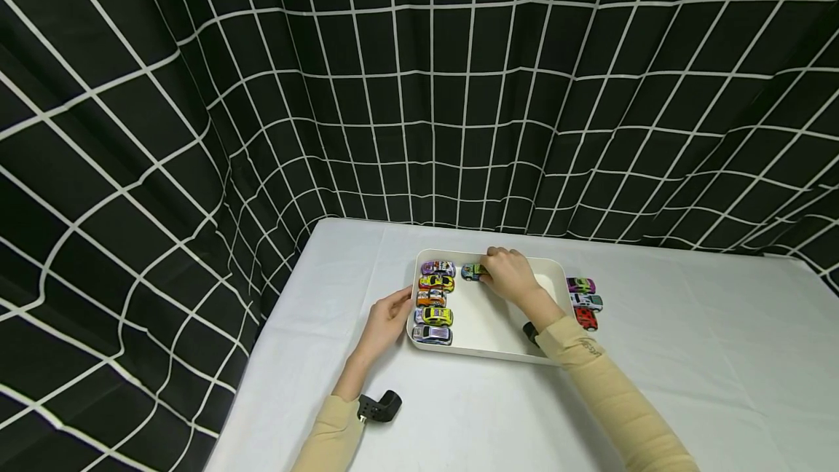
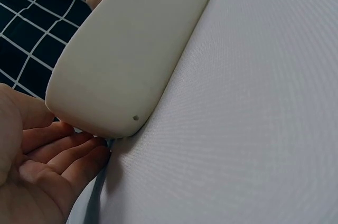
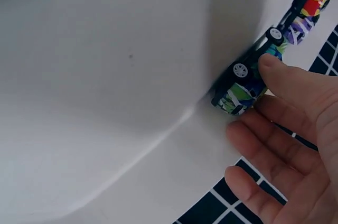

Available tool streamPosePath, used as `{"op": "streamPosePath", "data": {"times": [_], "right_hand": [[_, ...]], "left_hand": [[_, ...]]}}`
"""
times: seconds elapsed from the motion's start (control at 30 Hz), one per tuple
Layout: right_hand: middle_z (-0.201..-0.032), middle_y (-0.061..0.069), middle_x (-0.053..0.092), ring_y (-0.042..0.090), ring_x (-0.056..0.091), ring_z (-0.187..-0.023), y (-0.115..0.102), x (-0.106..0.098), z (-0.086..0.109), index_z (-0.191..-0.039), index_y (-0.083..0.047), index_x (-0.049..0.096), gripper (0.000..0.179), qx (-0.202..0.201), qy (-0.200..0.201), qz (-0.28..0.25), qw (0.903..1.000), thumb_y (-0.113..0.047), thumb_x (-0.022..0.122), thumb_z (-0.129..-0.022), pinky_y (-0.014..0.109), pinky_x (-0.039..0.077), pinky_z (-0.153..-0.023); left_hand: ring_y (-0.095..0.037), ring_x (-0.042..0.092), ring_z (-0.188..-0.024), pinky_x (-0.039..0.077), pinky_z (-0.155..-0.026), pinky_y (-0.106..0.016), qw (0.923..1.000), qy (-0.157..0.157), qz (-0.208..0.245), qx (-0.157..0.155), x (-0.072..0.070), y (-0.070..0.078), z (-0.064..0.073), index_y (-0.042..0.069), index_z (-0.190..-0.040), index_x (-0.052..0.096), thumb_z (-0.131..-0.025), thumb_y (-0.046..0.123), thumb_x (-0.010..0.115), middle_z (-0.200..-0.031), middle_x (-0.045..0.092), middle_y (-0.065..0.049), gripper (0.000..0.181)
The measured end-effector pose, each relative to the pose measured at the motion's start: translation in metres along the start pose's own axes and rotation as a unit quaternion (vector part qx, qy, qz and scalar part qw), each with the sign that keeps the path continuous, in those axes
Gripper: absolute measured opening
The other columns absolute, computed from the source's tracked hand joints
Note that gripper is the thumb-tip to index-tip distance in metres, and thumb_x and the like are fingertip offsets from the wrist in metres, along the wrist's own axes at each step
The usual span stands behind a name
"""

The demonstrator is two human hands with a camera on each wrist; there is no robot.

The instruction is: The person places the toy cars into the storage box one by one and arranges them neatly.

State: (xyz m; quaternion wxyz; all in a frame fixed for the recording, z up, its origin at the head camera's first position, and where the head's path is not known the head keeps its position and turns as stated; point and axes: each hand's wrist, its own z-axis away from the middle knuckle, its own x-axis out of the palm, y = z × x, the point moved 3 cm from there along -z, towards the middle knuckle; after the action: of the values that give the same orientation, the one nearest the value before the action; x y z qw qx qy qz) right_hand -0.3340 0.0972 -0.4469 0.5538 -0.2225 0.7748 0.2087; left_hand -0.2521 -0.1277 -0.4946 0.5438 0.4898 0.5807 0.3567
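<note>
A white rectangular tray (image 1: 488,350) lies on the table. Inside its far side, my right hand (image 1: 510,273) pinches a green and blue toy car (image 1: 470,272) between thumb and fingers. The right wrist view shows this car (image 3: 240,84) close to the tray's wall, its wheels facing the camera. My left hand (image 1: 385,319) is at the tray's left end, its fingers (image 2: 79,155) loosely extended against the outer wall. Several toy cars, among them a yellow one (image 1: 433,316) and a silver one (image 1: 432,335), stand in a column inside that end.
Outside the tray's right end sit three more toy cars: a purple and green one (image 1: 580,285), a white and teal one (image 1: 588,301) and a red one (image 1: 586,319). A white cloth (image 1: 714,355) covers the table. Behind it hangs a black curtain (image 1: 452,93) with a white grid.
</note>
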Motion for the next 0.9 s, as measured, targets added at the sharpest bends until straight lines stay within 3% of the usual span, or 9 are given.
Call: {"op": "streamPosePath", "data": {"times": [0.33, 0.63, 0.9], "right_hand": [[-0.080, 0.008, 0.061, 0.024, 0.060, -0.075, 0.005, -0.028, 0.014, -0.086, -0.002, 0.069, 0.019, -0.001, 0.031, -0.027, 0.9992, -0.013, 0.077, -0.074, 0.038, 0.050, -0.064], [-0.083, 0.010, 0.062, 0.026, 0.061, -0.077, 0.019, -0.052, 0.046, -0.092, 0.002, 0.068, 0.022, 0.001, 0.053, -0.024, 0.9983, -0.009, 0.076, -0.074, 0.040, 0.052, -0.064], [-0.086, 0.012, 0.063, 0.030, 0.061, -0.081, 0.041, -0.063, 0.078, -0.092, 0.003, 0.067, 0.022, 0.025, 0.050, -0.027, 0.9981, -0.005, 0.075, -0.074, 0.044, 0.051, -0.066]], "left_hand": [[-0.033, 0.061, -0.104, 0.050, -0.090, -0.037, 1.0000, 0.000, -0.003, -0.006, 0.001, 0.001, 0.000, -0.008, -0.129, 0.048, -0.096, 0.008, 0.050, -0.117, 0.058, -0.027, 0.037], [-0.042, 0.058, -0.104, 0.049, -0.090, -0.043, 0.9999, -0.014, 0.005, 0.000, -0.003, 0.038, 0.010, -0.017, -0.126, 0.044, -0.095, 0.000, 0.047, -0.117, 0.054, -0.034, 0.036], [-0.042, 0.058, -0.104, 0.048, -0.091, -0.044, 0.9999, -0.010, 0.007, -0.001, -0.003, 0.040, 0.011, -0.017, -0.126, 0.045, -0.095, 0.001, 0.047, -0.116, 0.054, -0.034, 0.036]]}}
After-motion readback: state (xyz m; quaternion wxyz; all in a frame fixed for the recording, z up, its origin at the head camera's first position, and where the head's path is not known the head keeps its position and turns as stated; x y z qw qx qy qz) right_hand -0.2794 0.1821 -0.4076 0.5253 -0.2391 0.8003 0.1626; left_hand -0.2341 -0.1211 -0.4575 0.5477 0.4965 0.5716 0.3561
